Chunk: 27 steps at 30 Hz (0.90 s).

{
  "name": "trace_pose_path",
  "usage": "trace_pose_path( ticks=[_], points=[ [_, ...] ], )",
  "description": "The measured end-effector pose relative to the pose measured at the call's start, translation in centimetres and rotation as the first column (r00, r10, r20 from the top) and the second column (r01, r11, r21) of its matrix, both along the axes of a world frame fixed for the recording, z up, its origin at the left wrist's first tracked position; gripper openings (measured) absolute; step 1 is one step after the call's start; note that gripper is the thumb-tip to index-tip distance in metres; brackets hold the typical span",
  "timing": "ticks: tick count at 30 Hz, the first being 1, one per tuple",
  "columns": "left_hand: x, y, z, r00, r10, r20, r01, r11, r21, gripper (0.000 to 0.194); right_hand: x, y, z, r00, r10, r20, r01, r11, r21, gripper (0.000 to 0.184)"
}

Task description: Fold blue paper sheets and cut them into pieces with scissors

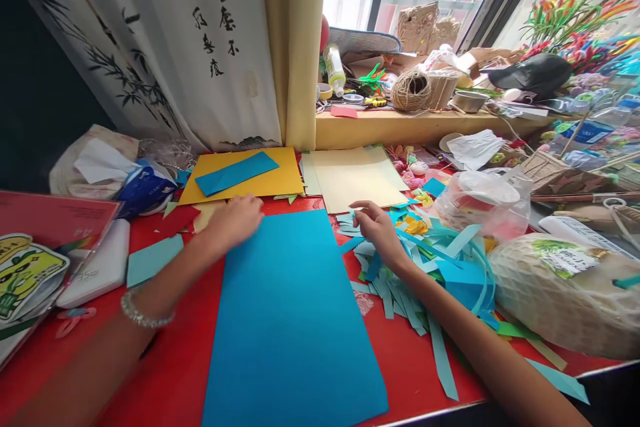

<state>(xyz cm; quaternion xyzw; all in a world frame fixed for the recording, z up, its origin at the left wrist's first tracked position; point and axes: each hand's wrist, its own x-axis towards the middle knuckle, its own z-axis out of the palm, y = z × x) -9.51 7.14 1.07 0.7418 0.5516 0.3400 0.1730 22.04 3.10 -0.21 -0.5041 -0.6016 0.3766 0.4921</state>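
A large blue sheet of paper lies lengthwise before me on the red table. My left hand, with a beaded bracelet at the wrist, is at the sheet's far left corner; its fingers are bent down and blurred, so I cannot tell whether they touch or hold it. My right hand hovers over cut paper strips, right of the sheet, its fingers loosely curved and apart with nothing in them. Beyond the left hand, a narrow folded blue paper rests on yellow paper.
Cream paper lies at the back. On the right stand a plastic-wrapped roll and a large net-wrapped bundle. At left are a tissue pack, a white box and a teal paper piece. Twine sits on the sill.
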Motion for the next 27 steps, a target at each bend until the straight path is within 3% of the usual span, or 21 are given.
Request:
trace_pose_path(
  ticks=[3,4,7,9,10,12,13,16,19,24,27],
  points=[
    [1.7,-4.5,-1.6,0.977,-0.182,-0.115,0.170,0.980,-0.106,0.045,0.3,-0.3,1.9,0.999,0.029,-0.018,-0.028,0.999,0.046,0.023],
    [1.8,-6.2,-2.0,0.944,-0.247,-0.217,0.223,0.966,-0.132,0.054,0.3,-0.7,2.9,0.998,0.066,0.006,-0.066,0.995,0.076,0.022],
    [1.7,-12.1,-2.4,0.882,-0.277,-0.381,0.246,0.961,-0.128,0.060,-0.2,-3.1,5.9,0.956,0.218,0.195,-0.244,0.963,0.118,0.018],
    [1.4,-16.0,-2.3,0.827,-0.363,-0.430,0.323,0.932,-0.165,0.062,-0.7,-5.3,7.0,0.846,0.324,0.424,-0.383,0.922,0.058,0.022],
    [1.2,-17.7,-2.2,0.790,-0.420,-0.446,0.368,0.907,-0.202,0.066,-0.9,-6.5,7.1,0.750,0.362,0.553,-0.436,0.900,0.003,0.025],
    [0.8,-20.7,-1.7,0.727,-0.508,-0.461,0.423,0.861,-0.282,0.081,-1.0,-9.1,6.1,0.544,0.360,0.758,-0.476,0.876,-0.076,0.026],
    [0.7,-21.8,-1.5,0.706,-0.534,-0.464,0.424,0.845,-0.328,0.087,-1.0,-10.3,5.2,0.482,0.342,0.807,-0.499,0.864,-0.068,0.027],
    [0.0,-24.0,-1.1,0.701,-0.537,-0.469,0.361,0.835,-0.416,0.094,-0.3,-13.7,1.9,0.473,0.224,0.852,-0.496,0.867,0.047,0.049],
    [-0.9,-25.2,-1.4,0.724,-0.512,-0.463,0.328,0.845,-0.421,0.086,0.4,-16.3,-0.6,0.451,0.178,0.875,-0.480,0.875,0.069,0.062],
    [-3.6,-26.9,-2.4,0.798,-0.498,-0.340,0.380,0.853,-0.356,0.069,0.7,-18.3,-2.2,0.365,0.165,0.916,-0.520,0.853,0.054,0.072],
    [-5.0,-27.4,-2.3,0.856,-0.475,-0.204,0.385,0.849,-0.363,0.047,0.7,-18.1,-2.4,0.340,0.153,0.928,-0.556,0.829,0.067,0.071]
  ],
)
